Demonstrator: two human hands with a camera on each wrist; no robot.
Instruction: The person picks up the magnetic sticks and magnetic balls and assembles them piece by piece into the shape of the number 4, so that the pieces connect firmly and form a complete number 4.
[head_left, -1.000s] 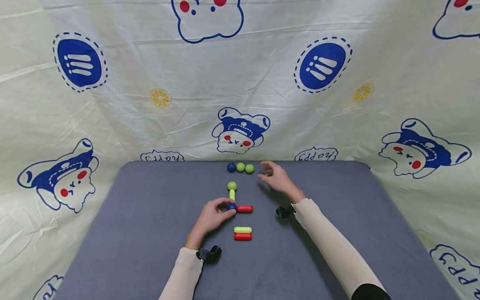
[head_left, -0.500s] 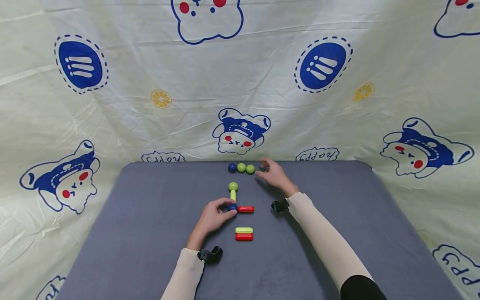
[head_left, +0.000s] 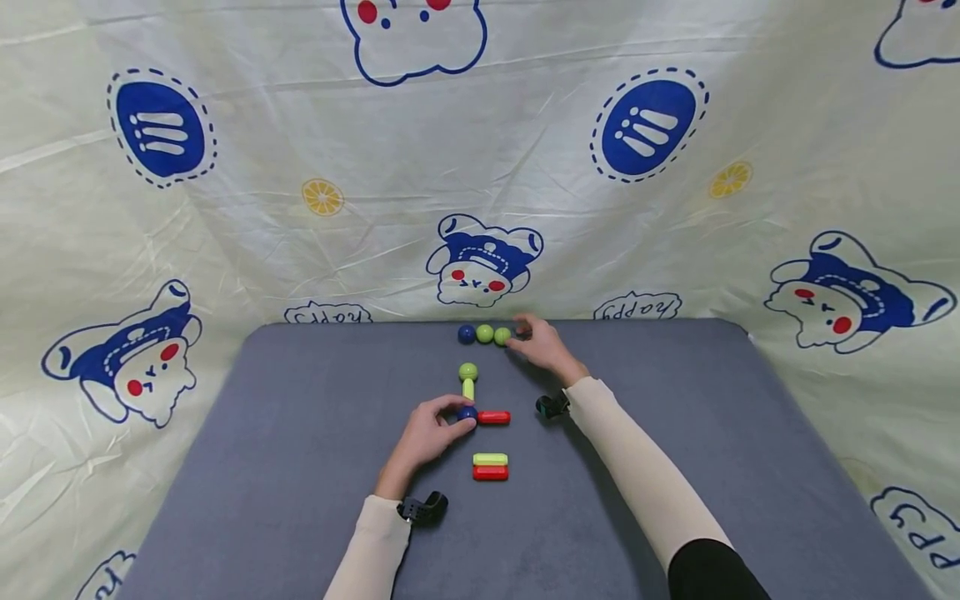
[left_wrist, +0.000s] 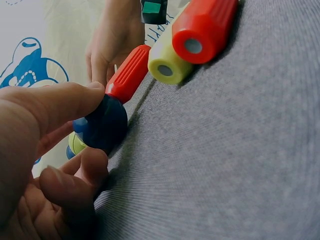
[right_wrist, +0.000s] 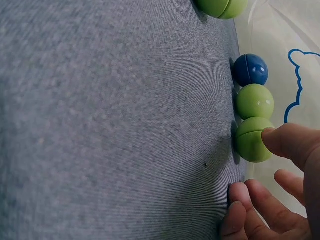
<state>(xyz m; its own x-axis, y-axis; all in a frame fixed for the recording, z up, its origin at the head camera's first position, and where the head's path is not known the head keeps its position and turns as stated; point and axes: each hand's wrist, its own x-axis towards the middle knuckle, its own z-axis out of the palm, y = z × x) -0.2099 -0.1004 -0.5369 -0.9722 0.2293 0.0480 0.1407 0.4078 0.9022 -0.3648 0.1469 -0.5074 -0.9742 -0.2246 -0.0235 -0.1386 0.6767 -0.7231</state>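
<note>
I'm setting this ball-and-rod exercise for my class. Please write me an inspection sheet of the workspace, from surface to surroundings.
Surface: grey, fabric-textured table.
Build: standing green ball, upper yellow-green rod, held blue ball and upper red rod form an L.
Loose rods: lower yellow-green rod and lower red rod, side by side.
Loose balls: far blue ball, middle green ball and end green ball, in a row by the far edge.
Clutter: nothing seen.
Left grip: pinches the held blue ball.
Right grip: fingers spread at the end green ball; contact uncertain.
Cables: none clearly seen.
Surroundings: pale printed sheet behind and beside the table.
</note>
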